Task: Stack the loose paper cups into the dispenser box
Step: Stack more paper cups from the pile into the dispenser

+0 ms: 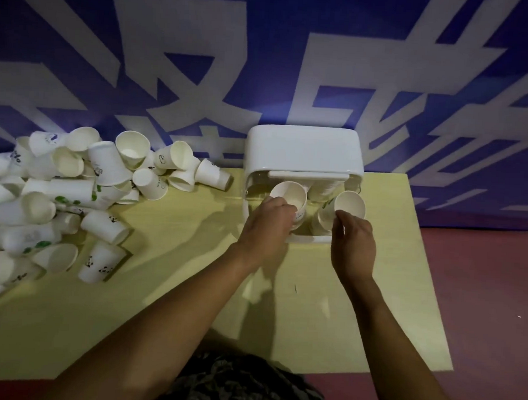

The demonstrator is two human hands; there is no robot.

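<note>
Two cups are held over the open front of the dispenser box (303, 150), which stands at the far edge of the yellow table (191, 287), against the blue banner (264, 47). The left hand (267, 223) is curled round a cup (289, 195), gripped at its side just under the rim, mouth turned towards the camera. The right hand (352, 244) is pinching a second cup (349, 204) low on its wall, also mouth up. Stacked cups (326, 189) are seen inside the box, behind the two held ones, though how they are ordered cannot be told through the dim interior. The loose paper cups (58, 189) are heaped well apart on the left of the table, many lying on their sides.

Several faults are judged possible. A cup may be crushed if the thin wall is squeezed hard during seating. A cup pressed in at a tilt may be jammed against the stack instead of being nested. With both hands crowded at one opening, one cup may be knocked by the other and dropped. The light box may be pushed back or tipped if force is applied downward near its front lip. The heap may be disturbed at the next reach and cups rolled off the table edge
</note>
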